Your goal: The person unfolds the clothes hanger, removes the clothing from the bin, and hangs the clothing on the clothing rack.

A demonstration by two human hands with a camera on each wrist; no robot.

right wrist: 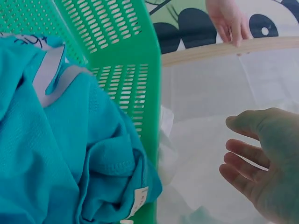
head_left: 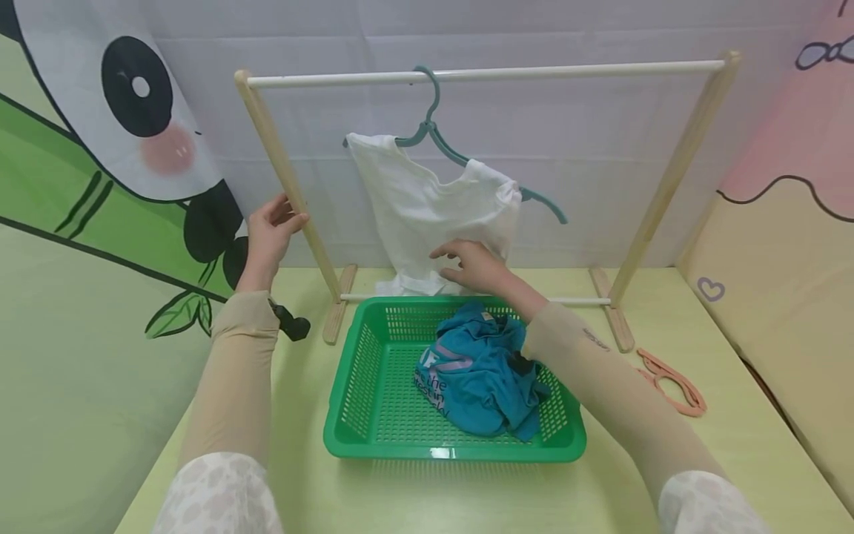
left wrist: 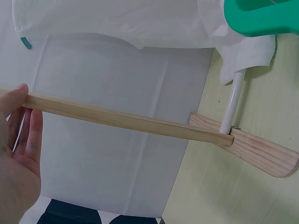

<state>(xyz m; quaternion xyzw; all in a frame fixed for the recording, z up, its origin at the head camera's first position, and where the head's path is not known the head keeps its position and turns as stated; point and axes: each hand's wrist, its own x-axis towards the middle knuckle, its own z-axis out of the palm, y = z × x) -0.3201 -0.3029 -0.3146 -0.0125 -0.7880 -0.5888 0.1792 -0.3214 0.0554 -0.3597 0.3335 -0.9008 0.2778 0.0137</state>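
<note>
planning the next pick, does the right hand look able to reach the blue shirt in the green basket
Probably yes: the right hand looks empty and hovers just past the far rim of the open-topped green basket, and no other garment covers the blue shirt.

A screened-off nook, whether home or studio unclear; cartoon-printed panels (head_left: 80, 356) stand close on both sides, a pale sheet (head_left: 574, 185) behind; the yellowish counter (head_left: 296, 437) carries a clothes rack (head_left: 547, 73).
</note>
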